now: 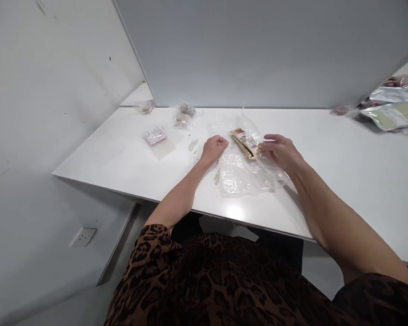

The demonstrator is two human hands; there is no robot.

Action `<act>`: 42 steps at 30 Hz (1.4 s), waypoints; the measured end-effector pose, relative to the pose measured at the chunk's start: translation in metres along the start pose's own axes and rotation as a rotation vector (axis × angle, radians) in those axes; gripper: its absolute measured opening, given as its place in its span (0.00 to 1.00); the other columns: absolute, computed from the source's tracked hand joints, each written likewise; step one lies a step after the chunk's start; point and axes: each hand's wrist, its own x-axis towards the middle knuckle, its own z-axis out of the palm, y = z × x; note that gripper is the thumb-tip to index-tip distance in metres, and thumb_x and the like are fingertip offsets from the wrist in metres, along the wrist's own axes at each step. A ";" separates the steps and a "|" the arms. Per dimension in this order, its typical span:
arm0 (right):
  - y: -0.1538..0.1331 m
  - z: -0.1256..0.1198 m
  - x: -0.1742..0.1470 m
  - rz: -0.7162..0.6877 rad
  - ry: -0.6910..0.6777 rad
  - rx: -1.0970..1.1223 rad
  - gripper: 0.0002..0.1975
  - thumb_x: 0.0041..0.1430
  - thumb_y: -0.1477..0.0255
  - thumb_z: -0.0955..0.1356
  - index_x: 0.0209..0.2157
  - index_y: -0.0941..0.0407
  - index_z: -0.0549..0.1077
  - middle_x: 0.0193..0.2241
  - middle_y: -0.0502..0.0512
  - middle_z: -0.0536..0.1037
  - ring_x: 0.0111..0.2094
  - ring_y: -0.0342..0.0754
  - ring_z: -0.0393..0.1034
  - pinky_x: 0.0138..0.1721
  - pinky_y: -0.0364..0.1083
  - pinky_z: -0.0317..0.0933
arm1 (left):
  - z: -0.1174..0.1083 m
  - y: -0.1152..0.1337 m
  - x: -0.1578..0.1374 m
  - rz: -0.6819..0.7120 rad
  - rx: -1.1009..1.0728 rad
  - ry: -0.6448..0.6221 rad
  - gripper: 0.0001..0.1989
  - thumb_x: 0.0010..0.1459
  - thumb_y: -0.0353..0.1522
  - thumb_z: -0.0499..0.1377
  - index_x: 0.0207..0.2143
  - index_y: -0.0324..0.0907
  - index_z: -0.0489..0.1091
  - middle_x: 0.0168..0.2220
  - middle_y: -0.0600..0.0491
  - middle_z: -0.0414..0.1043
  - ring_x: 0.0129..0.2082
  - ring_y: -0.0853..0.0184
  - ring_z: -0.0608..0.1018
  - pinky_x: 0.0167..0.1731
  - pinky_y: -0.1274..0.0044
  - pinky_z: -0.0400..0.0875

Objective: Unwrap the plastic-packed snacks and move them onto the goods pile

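In the head view, my right hand (283, 154) pinches the right end of a small gold and orange packet (244, 141) between thumb and fingers. The packet is tilted, with a dark slit along its lower edge. My left hand (215, 148) is closed just left of the packet and apart from it. Whatever its fingertips hold, if anything, is too small to make out. Clear plastic bags (236, 176) lie crumpled below and behind the packet, some reaching under my right hand.
Farther left on the white table (115, 149) lie a flat clear pouch with a pink and white label (156, 137) and clear bags of brownish contents (184, 115). Silver and green pouches (396, 115) are piled at the far right. A grey panel (258, 54) bounds the back.
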 end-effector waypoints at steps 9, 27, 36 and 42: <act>-0.038 0.000 -0.047 -0.469 -0.293 -0.144 0.18 0.62 0.57 0.73 0.49 0.50 0.78 0.45 0.58 0.81 0.48 0.55 0.76 0.50 0.57 0.72 | 0.012 0.008 -0.008 0.175 -0.467 -0.038 0.30 0.59 0.31 0.66 0.61 0.47 0.62 0.30 0.59 0.67 0.32 0.68 0.74 0.39 0.73 0.69; -0.027 0.016 -0.049 -0.288 -0.371 -0.966 0.46 0.67 0.53 0.64 0.76 0.61 0.46 0.63 0.76 0.70 0.60 0.72 0.68 0.55 0.63 0.66 | 0.008 0.018 -0.012 0.134 -0.642 -0.018 0.50 0.54 0.29 0.68 0.73 0.50 0.46 0.34 0.58 0.74 0.43 0.63 0.84 0.47 0.72 0.68; -0.010 0.011 -0.041 -0.295 -0.217 -1.105 0.28 0.63 0.70 0.63 0.64 0.61 0.61 0.49 0.74 0.75 0.49 0.67 0.70 0.48 0.60 0.66 | 0.003 0.021 -0.013 0.093 -0.520 0.030 0.51 0.52 0.29 0.66 0.74 0.45 0.44 0.25 0.63 0.68 0.40 0.64 0.82 0.45 0.73 0.67; -0.008 -0.018 -0.017 -0.216 -0.055 -1.048 0.15 0.68 0.71 0.62 0.52 0.59 0.71 0.41 0.69 0.77 0.44 0.63 0.72 0.44 0.56 0.66 | 0.004 0.011 -0.007 0.092 -0.495 -0.006 0.53 0.51 0.28 0.65 0.74 0.42 0.42 0.22 0.67 0.61 0.36 0.67 0.80 0.45 0.75 0.66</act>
